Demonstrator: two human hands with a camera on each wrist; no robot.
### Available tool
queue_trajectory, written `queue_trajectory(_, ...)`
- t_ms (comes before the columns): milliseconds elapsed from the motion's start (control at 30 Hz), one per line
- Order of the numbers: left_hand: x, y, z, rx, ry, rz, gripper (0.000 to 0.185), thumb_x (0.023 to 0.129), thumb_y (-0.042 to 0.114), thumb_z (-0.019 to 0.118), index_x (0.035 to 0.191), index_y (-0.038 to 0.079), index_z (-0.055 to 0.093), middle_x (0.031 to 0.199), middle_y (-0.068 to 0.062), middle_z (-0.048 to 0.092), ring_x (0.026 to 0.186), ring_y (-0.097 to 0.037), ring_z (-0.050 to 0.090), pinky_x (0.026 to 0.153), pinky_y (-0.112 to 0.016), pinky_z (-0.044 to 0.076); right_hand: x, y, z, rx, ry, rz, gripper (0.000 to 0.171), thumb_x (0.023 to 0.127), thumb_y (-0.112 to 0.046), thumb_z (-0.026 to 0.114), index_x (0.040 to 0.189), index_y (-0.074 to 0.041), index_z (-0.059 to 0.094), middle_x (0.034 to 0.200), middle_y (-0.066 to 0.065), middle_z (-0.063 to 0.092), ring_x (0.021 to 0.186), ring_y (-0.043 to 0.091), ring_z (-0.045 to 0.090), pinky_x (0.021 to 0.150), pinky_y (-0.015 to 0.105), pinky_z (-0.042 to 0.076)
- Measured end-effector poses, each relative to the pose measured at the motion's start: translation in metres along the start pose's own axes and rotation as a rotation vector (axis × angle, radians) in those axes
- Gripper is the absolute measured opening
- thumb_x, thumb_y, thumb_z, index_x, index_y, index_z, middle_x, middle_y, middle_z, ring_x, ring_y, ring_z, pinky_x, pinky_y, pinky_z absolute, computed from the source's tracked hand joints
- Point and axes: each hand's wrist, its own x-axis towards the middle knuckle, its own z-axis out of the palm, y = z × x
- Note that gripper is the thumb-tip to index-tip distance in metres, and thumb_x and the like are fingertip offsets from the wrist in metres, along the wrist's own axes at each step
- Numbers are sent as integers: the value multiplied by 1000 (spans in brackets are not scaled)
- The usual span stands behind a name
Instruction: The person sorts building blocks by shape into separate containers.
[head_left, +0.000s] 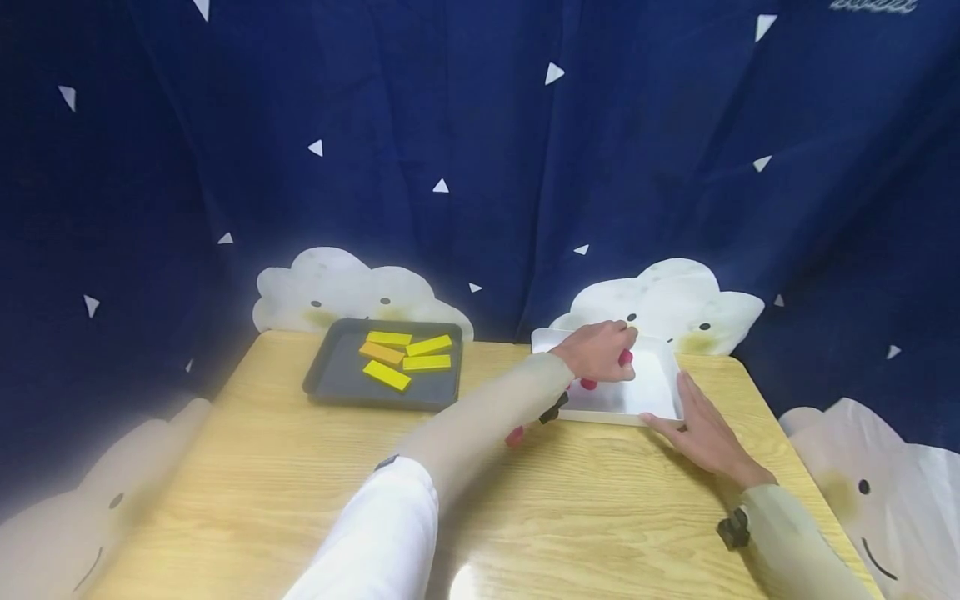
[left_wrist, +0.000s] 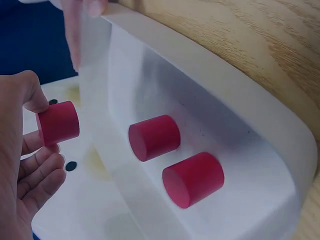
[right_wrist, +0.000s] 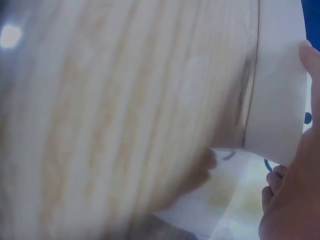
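Note:
My left hand pinches a red cylinder between thumb and fingers, above the white tray. Inside that tray, two more red cylinders lie on their sides, a farther one and a nearer one in the left wrist view; my left hand and forearm mostly cover them in the head view. My right hand holds the tray's front right corner, thumb at the front wall and fingers along the right side. Another red cylinder is on the table, partly behind my left forearm.
A dark grey tray stands at the back left of the wooden table. It holds several yellow blocks and an orange block. Behind the table hangs a dark blue curtain with white clouds and triangles.

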Motion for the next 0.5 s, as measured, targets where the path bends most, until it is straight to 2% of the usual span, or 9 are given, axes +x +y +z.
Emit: queue_trajectory(500, 26, -2, 36, 18, -68, -95, 29, 93, 40, 69, 113, 20, 61, 100, 7, 56, 87, -7, 56, 71, -19, 49, 2, 3, 3, -12, -2, 23, 118, 102, -67, 60, 169, -3, -12, 177, 26, -8, 161, 55, 5, 123, 79, 14)
